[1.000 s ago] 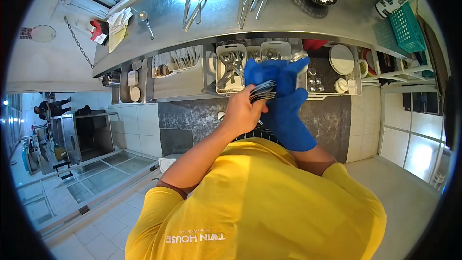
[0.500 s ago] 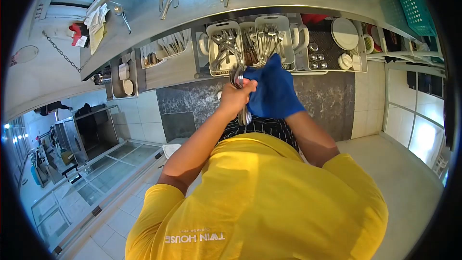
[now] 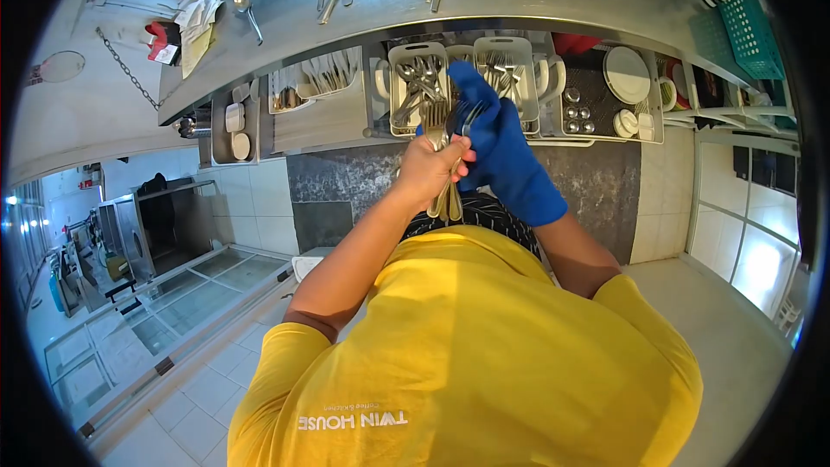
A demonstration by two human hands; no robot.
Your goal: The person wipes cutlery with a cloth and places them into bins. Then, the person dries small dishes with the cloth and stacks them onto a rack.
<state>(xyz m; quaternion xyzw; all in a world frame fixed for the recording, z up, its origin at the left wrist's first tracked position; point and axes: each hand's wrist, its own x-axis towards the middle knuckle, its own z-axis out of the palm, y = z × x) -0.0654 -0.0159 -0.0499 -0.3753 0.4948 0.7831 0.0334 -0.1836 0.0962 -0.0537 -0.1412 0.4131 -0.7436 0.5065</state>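
My left hand (image 3: 425, 171) is closed round a bundle of forks (image 3: 438, 121), their tines up and handles hanging below the fist. A blue cloth (image 3: 510, 156) covers my right hand (image 3: 484, 134), whose fingers are hidden; the cloth touches the forks on their right side. Just beyond my hands, a white bin (image 3: 395, 128) of spoons (image 3: 419, 78) and a second white bin (image 3: 529, 104) of forks (image 3: 503, 69) sit in the open drawer.
Above the drawers runs a steel counter (image 3: 285, 30) with loose cutlery, napkins (image 3: 201, 22) and a teal basket (image 3: 750, 35). Another drawer at the right holds white plates (image 3: 626, 74) and small shakers (image 3: 576, 112). A tray of cutlery (image 3: 327, 73) lies left of the bins.
The bundle in my left hand now shows fork tines upward, where spoon-like heads showed before. The blue cloth has shifted up and round beside the forks. The view has moved slightly.
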